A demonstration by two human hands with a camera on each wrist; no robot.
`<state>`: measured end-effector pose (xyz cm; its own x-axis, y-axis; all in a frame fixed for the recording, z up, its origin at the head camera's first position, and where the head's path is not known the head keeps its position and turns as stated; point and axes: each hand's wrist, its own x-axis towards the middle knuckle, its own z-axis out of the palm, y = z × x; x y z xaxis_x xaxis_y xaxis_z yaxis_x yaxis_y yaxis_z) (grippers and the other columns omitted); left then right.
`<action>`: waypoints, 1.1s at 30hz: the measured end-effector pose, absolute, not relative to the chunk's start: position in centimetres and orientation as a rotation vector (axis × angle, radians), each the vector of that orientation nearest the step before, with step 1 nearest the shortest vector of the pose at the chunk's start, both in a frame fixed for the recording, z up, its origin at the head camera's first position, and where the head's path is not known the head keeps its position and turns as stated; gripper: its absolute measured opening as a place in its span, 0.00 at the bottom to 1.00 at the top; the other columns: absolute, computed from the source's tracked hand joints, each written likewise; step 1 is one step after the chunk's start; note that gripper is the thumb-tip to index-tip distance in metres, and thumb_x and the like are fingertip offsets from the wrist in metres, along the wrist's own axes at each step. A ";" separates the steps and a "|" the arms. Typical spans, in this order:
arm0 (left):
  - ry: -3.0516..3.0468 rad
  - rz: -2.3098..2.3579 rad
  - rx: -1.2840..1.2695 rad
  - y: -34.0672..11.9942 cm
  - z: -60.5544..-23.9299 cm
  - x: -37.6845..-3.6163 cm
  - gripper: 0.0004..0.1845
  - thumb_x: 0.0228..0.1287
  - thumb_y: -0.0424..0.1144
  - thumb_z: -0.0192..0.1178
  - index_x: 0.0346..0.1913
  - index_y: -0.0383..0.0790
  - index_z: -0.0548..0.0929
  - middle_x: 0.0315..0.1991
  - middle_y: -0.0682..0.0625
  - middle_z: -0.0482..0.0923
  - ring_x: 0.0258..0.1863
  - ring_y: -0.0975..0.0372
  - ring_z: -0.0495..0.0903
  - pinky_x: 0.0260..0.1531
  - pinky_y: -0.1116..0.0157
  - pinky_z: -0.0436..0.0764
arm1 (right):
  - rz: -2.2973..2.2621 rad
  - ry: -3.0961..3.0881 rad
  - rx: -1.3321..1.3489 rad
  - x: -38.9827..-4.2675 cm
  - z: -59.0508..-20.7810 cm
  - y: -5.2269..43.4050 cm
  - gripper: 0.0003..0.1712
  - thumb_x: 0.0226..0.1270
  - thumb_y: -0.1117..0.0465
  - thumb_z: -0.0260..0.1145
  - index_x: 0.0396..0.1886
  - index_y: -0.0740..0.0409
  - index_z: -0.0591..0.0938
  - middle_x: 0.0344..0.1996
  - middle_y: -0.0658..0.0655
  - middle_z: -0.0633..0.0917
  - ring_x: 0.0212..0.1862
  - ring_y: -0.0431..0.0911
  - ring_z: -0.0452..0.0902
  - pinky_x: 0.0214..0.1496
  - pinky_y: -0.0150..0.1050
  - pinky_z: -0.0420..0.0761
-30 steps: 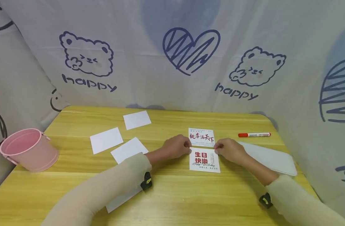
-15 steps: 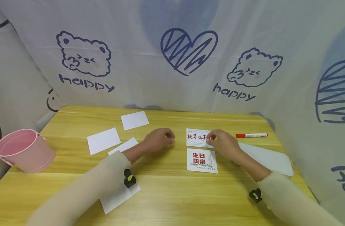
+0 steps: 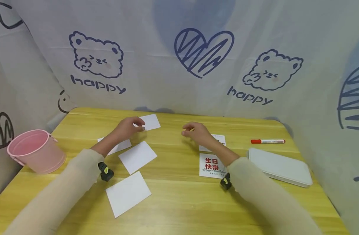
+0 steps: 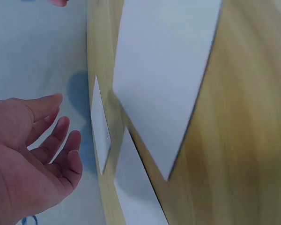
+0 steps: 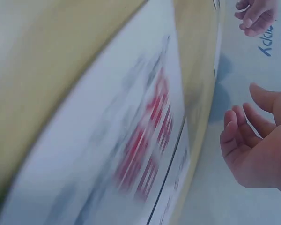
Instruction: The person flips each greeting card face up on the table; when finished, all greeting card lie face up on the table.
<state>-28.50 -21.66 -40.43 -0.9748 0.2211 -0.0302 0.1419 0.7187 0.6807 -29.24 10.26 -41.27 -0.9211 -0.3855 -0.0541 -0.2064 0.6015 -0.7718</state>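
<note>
While the left hand [image 3: 127, 128] touches the far blank card [image 3: 149, 122] at centre frame, fingers relaxed, the right hand [image 3: 197, 131] hovers empty and loose above the printed cards [image 3: 212, 164].

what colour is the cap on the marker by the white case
Red; the marker has a red cap and white barrel, clearest in the head view.

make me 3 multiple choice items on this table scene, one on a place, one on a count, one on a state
1. Where does the red marker lie?
A. inside the pink bucket
B. beyond the white case
C. under a blank card

2. How many blank white cards lie on the table?
A. two
B. four
C. six

3. How is the right hand?
A. open, holding nothing
B. gripping the marker
C. pinching a printed card

Key: 1 B, it lies past the white case; 2 B, four show in the head view; 3 A, its fingers are loose and hold nothing.
</note>
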 end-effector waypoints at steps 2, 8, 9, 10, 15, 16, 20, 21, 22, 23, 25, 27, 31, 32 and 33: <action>2.801 1.099 0.249 -22.5 -40.6 -29.1 0.17 0.74 0.38 0.58 0.58 0.31 0.80 0.56 0.35 0.78 0.56 0.45 0.76 0.51 0.52 0.77 | -1.235 2.602 -0.510 -30.0 -41.6 8.8 0.24 0.74 0.53 0.64 0.64 0.60 0.78 0.50 0.58 0.82 0.52 0.52 0.78 0.48 0.43 0.79; 2.801 1.096 0.131 -25.0 -41.2 -30.8 0.20 0.75 0.40 0.57 0.62 0.31 0.77 0.60 0.34 0.74 0.59 0.44 0.72 0.60 0.47 0.73 | -1.283 2.595 -0.563 -33.1 -43.3 4.7 0.24 0.73 0.55 0.65 0.64 0.62 0.78 0.49 0.58 0.82 0.50 0.49 0.77 0.50 0.42 0.78; 2.801 1.100 0.119 -25.4 -41.3 -31.0 0.20 0.75 0.40 0.57 0.62 0.31 0.76 0.60 0.33 0.74 0.59 0.44 0.72 0.60 0.47 0.72 | -1.280 2.600 -0.568 -33.6 -43.5 4.1 0.24 0.73 0.55 0.65 0.64 0.62 0.79 0.49 0.58 0.82 0.51 0.49 0.77 0.52 0.42 0.77; 2.807 1.096 0.115 -25.7 -41.4 -31.3 0.21 0.75 0.40 0.57 0.63 0.30 0.76 0.60 0.33 0.74 0.60 0.44 0.72 0.61 0.47 0.72 | -1.270 2.607 -0.573 -34.1 -43.8 3.6 0.24 0.73 0.56 0.65 0.63 0.62 0.79 0.49 0.58 0.83 0.51 0.49 0.77 0.53 0.42 0.77; 2.804 1.106 0.103 -26.6 -42.3 -32.8 0.20 0.74 0.38 0.58 0.61 0.29 0.77 0.57 0.34 0.75 0.55 0.47 0.73 0.56 0.53 0.73 | -1.257 2.643 -0.507 -35.5 -44.4 1.6 0.23 0.71 0.57 0.66 0.62 0.62 0.80 0.52 0.60 0.84 0.55 0.50 0.78 0.60 0.43 0.76; 2.799 1.105 0.100 -26.6 -42.4 -33.1 0.19 0.73 0.38 0.58 0.61 0.29 0.77 0.55 0.35 0.75 0.53 0.48 0.73 0.55 0.54 0.73 | -1.267 2.651 -0.480 -35.7 -44.4 1.3 0.23 0.71 0.57 0.66 0.61 0.62 0.81 0.52 0.60 0.84 0.55 0.50 0.78 0.62 0.43 0.76; 2.757 1.110 0.071 -26.6 -42.8 -33.7 0.18 0.72 0.38 0.60 0.59 0.30 0.78 0.53 0.37 0.75 0.50 0.49 0.71 0.54 0.55 0.72 | -1.306 2.664 -0.383 -35.9 -44.5 0.4 0.22 0.69 0.56 0.68 0.59 0.61 0.82 0.52 0.59 0.85 0.55 0.50 0.79 0.62 0.43 0.76; 2.747 1.104 0.055 -26.6 -42.8 -33.8 0.18 0.72 0.38 0.60 0.59 0.31 0.78 0.53 0.37 0.74 0.51 0.50 0.71 0.55 0.54 0.71 | -1.291 2.685 -0.379 -35.9 -44.5 0.2 0.21 0.68 0.55 0.69 0.57 0.60 0.83 0.51 0.57 0.85 0.54 0.49 0.79 0.61 0.42 0.77; 2.737 1.102 0.044 -26.7 -42.9 -33.8 0.19 0.72 0.38 0.60 0.60 0.31 0.77 0.53 0.37 0.74 0.51 0.49 0.70 0.56 0.54 0.70 | -1.268 2.699 -0.370 -36.0 -44.6 0.0 0.21 0.67 0.54 0.70 0.57 0.58 0.84 0.50 0.55 0.86 0.54 0.48 0.80 0.60 0.41 0.77; 2.730 1.100 0.035 -26.8 -42.9 -33.9 0.19 0.72 0.39 0.60 0.60 0.32 0.77 0.54 0.38 0.73 0.52 0.49 0.70 0.57 0.53 0.70 | -1.246 2.713 -0.359 -36.0 -44.6 -0.2 0.21 0.67 0.52 0.70 0.56 0.56 0.84 0.50 0.53 0.86 0.54 0.46 0.80 0.60 0.41 0.77; 2.719 1.100 0.026 -26.9 -43.1 -34.2 0.20 0.73 0.39 0.60 0.61 0.33 0.77 0.54 0.38 0.73 0.52 0.49 0.69 0.58 0.53 0.69 | -1.187 2.753 -0.344 -36.1 -44.7 -0.4 0.22 0.66 0.50 0.71 0.56 0.53 0.85 0.51 0.50 0.86 0.55 0.45 0.80 0.61 0.40 0.76; 2.712 1.099 0.020 -26.9 -43.3 -34.4 0.20 0.73 0.40 0.60 0.62 0.33 0.77 0.54 0.38 0.73 0.52 0.50 0.69 0.59 0.53 0.69 | -1.147 2.788 -0.333 -36.0 -44.8 -0.5 0.22 0.65 0.48 0.72 0.56 0.51 0.85 0.51 0.49 0.86 0.56 0.45 0.79 0.62 0.40 0.75; 2.716 1.094 0.035 -26.9 -43.6 -34.7 0.21 0.73 0.40 0.61 0.61 0.32 0.77 0.52 0.39 0.74 0.51 0.50 0.70 0.57 0.55 0.69 | -1.090 2.835 -0.328 -35.9 -45.0 -0.6 0.23 0.65 0.48 0.72 0.57 0.50 0.85 0.54 0.50 0.86 0.60 0.48 0.77 0.65 0.44 0.73; 2.721 1.091 0.040 -26.9 -43.6 -34.7 0.21 0.72 0.40 0.61 0.61 0.32 0.77 0.52 0.39 0.74 0.51 0.50 0.70 0.57 0.55 0.69 | -1.081 2.842 -0.330 -35.8 -45.0 -0.6 0.23 0.64 0.48 0.72 0.57 0.50 0.85 0.54 0.50 0.86 0.60 0.48 0.77 0.65 0.44 0.73; 2.728 1.087 0.044 -26.9 -43.7 -34.7 0.20 0.73 0.40 0.61 0.61 0.32 0.77 0.51 0.39 0.74 0.51 0.51 0.70 0.56 0.55 0.69 | -1.067 2.853 -0.325 -35.8 -45.1 -0.6 0.23 0.64 0.47 0.72 0.57 0.49 0.85 0.54 0.49 0.86 0.61 0.49 0.76 0.65 0.45 0.73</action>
<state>-34.74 -26.92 -43.66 -0.9786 0.1031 -0.1780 -0.0475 0.7284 0.6835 -35.84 -0.64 -45.09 -0.9745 -0.2243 0.0011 -0.1700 0.7354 -0.6559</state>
